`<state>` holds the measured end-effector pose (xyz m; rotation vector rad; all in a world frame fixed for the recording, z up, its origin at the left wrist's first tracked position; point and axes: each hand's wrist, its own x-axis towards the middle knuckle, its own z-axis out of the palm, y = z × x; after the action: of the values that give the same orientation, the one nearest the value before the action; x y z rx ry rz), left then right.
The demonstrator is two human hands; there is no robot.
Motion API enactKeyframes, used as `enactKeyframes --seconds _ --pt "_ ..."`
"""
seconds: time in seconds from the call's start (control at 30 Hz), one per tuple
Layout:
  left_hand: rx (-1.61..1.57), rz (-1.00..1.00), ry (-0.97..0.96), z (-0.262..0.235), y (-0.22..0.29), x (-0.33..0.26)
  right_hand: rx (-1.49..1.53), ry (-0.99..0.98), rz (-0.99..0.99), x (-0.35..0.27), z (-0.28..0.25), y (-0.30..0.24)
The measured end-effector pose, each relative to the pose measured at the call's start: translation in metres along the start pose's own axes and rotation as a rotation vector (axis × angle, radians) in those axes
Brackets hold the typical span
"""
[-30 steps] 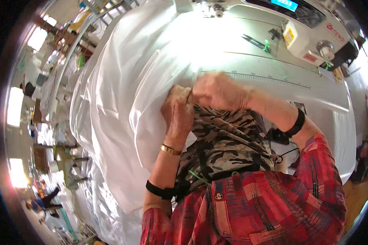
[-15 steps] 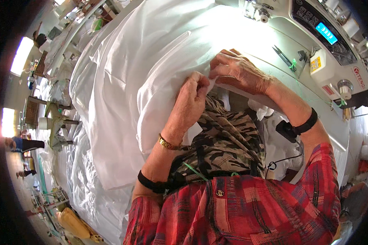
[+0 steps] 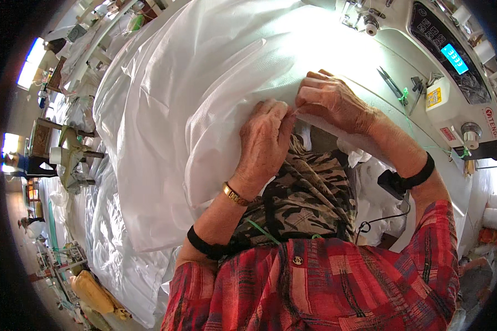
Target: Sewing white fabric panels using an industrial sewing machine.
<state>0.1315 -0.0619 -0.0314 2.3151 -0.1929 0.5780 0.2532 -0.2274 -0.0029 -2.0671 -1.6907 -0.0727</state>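
A large sheet of white woven fabric [image 3: 160,121] spreads over the table and hangs down on the left beside my lap. My left hand [image 3: 266,138] is closed on its near edge, fingertips pinched together. Close to its right, my right hand [image 3: 337,102] grips the same edge with bent fingers. The fingertips of both hands nearly meet, and a short stretch of the edge runs between them. The fabric hides parts of the fingers.
A white sewing machine [image 3: 447,118] with a lit blue display stands at the right. Thread snippers [image 3: 391,83] lie on the table beside it. White fabric [image 3: 121,265] is heaped at lower left. Wooden stools [image 3: 69,157] stand farther left, and a yellow bundle [image 3: 94,292] lies at the lower left.
Both hands have shifted a little to the right along the edge. My left hand has turned so that more of its back shows. The fabric has barely moved.
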Motion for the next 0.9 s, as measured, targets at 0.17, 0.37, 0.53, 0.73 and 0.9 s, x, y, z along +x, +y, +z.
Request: enactKeyframes --seconds 0.17,0.37,0.53,0.73,0.9 --pt "-0.245 -0.149 0.044 0.001 -0.001 -0.007 0.035 0.052 0.011 0.004 -0.005 0.013" --pt "-0.124 0.004 -0.004 0.004 -0.013 -0.007 0.005 0.042 0.089 0.005 -0.011 0.026" --pt "-0.148 0.001 -0.066 0.005 -0.01 -0.007 -0.031 0.082 0.114 0.004 -0.009 0.032" --pt "-0.039 0.016 -0.219 -0.002 0.002 0.005 -0.403 0.333 0.318 -0.003 0.006 0.032" --pt "0.097 0.152 -0.243 0.005 0.004 0.027 -0.621 0.286 0.494 -0.008 0.007 0.028"
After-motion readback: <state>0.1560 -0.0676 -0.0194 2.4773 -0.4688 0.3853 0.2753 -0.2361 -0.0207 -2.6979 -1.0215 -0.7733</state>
